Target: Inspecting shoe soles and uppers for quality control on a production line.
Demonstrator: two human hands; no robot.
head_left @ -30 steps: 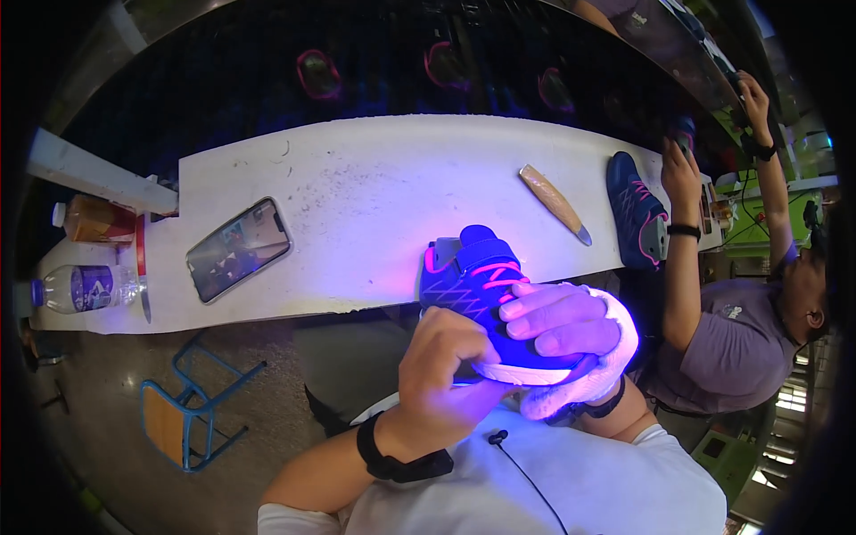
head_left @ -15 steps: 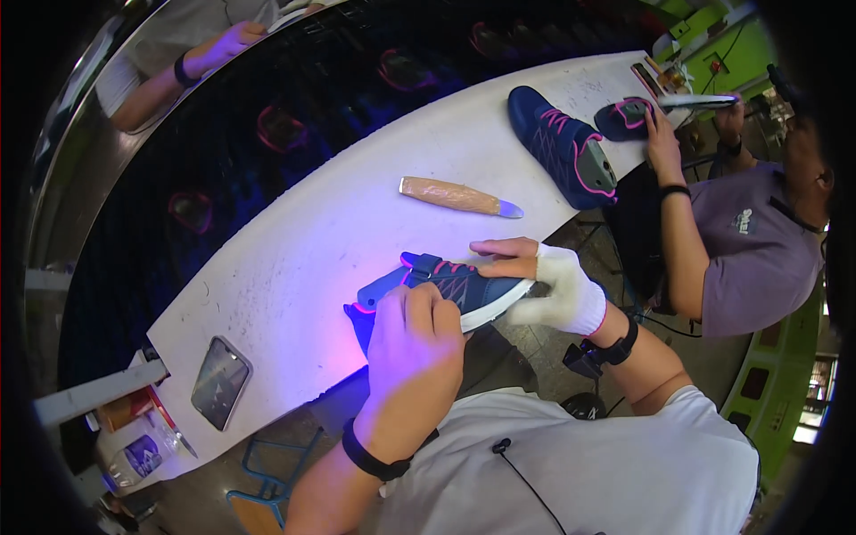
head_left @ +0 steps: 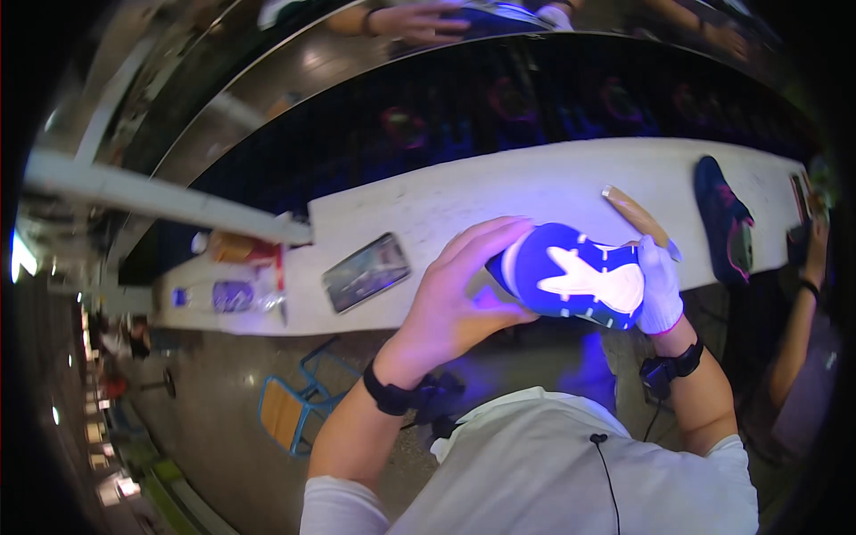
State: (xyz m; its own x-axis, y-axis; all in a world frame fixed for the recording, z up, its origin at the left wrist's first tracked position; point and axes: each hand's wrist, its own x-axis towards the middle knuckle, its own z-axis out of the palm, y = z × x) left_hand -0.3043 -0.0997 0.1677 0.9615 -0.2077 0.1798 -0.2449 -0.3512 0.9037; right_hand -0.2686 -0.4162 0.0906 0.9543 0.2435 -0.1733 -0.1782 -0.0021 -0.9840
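Note:
A shoe (head_left: 578, 278) is held over the near edge of the table, its sole turned up toward me. That sole glows blue with a white branching patch and small white marks. My bare left hand (head_left: 455, 294) is closed round one end, thumb below and fingers above. My right hand (head_left: 660, 290), in a white glove with fingertips exposed, grips the other end; its fingers are partly hidden. Just beyond the right hand lies a hand tool with a wrapped tan handle (head_left: 635, 214) and a flat blade-like tip. Farther right, a dark blue shoe (head_left: 722, 218) rests on the table.
A phone (head_left: 366, 272) lies on the white table (head_left: 464, 205) left of my hands. Bottles (head_left: 234, 296) stand at the left end, near a grey metal bar (head_left: 169, 196). A dark conveyor (head_left: 330, 156) runs behind. A blue-framed stool (head_left: 290, 412) stands below; a co-worker's arm (head_left: 798, 330) is at right.
The shoe has been lifted and turned so its sole faces up. My left hand has shifted from its side to one end. My view has swung left.

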